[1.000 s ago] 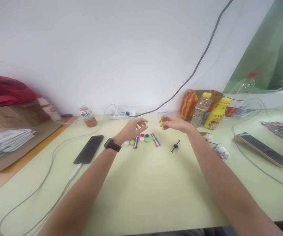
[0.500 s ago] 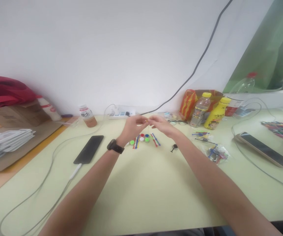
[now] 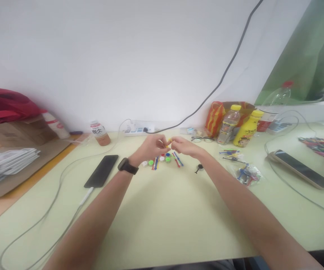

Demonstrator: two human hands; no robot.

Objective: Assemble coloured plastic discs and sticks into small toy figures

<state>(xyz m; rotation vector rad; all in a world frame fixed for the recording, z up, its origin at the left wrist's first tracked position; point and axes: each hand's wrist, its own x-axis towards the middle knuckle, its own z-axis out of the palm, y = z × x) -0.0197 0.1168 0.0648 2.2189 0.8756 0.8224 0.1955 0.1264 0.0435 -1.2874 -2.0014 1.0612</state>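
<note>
Over the middle of the table, my left hand [image 3: 150,147] pinches a small yellow plastic piece [image 3: 168,142]. The fingers of my right hand [image 3: 185,146] are curled closed at the same piece, its other end between them. Fingertips hide much of it, so its exact shape cannot be made out. Just below my hands lie small round caps, among them a green cap [image 3: 168,159] and a white cap [image 3: 162,159]. Blue and red plastic sticks [image 3: 178,159] lie beside them, with more sticks [image 3: 155,163] to the left. A black piece [image 3: 199,168] rests near my right wrist.
A phone [image 3: 101,171] on a cable lies left, near a drink bottle [image 3: 100,134]. Right are clear bags of coloured parts [image 3: 248,175], glasses [image 3: 202,139], a yellow bottle [image 3: 246,129] and another phone [image 3: 299,168]. A power strip [image 3: 138,129] sits by the wall.
Both hands have come slightly lower, and more of the yellow piece shows between them. My right fingers, straighter before, are now curled in. The things on the table stay where they were.
</note>
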